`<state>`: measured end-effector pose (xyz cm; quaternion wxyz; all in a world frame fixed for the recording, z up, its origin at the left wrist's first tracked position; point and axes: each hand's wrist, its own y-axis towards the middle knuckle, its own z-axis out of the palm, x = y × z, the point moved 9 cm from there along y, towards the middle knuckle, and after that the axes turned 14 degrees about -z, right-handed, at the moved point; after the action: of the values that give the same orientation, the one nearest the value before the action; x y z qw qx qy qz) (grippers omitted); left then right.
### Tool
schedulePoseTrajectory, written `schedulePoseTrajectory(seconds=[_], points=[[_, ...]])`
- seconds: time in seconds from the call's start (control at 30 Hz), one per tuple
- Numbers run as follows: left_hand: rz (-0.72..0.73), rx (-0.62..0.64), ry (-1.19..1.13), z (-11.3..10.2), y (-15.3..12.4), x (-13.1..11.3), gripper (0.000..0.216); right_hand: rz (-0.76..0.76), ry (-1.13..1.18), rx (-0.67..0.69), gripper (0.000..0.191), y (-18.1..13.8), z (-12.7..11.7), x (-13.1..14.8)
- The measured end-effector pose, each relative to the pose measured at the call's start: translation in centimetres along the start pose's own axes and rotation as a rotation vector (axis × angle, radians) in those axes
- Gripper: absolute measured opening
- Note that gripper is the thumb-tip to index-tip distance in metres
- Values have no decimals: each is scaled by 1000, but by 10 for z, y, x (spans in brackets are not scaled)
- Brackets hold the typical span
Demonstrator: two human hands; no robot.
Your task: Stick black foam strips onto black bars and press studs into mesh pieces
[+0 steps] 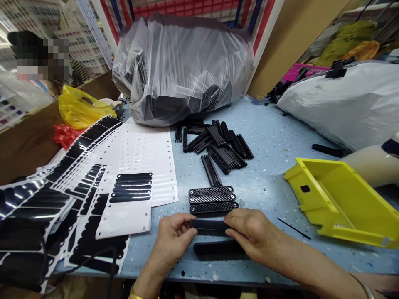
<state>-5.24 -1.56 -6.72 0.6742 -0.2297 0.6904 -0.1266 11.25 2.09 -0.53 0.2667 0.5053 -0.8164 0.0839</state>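
Observation:
Between my two hands, just above the blue table, is a flat black strip-shaped piece (209,226). Thumb and fingers of my left hand (173,232) pinch its left end. My right hand (254,228) grips the right end, with the fingers over the top. Nearer to me, a second black piece (218,250) lies on the table, its right end partly under my right hand. Just beyond the held piece, several black textured handle pieces (213,199) with screws at their ends lie side by side. A heap of similar black pieces (218,143) is further back.
White sheets of black adhesive strips (131,189) cover the left side. A yellow bin (343,199) stands at right, beside a thin black rod (293,228). A large plastic-wrapped bundle (187,70) is at the back, a white sack (349,99) at right. Another person (46,58) is far left.

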Motion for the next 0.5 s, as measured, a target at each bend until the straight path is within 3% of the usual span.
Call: schedulePoseTrajectory(seconds=[0.23, 0.5], points=[[-153, 31, -83, -2, 5, 5, 39, 15, -36, 28, 19, 5, -3, 6], [-162, 1, -91, -1, 8, 3, 39, -13, -60, -30, 18, 1, -1, 3]])
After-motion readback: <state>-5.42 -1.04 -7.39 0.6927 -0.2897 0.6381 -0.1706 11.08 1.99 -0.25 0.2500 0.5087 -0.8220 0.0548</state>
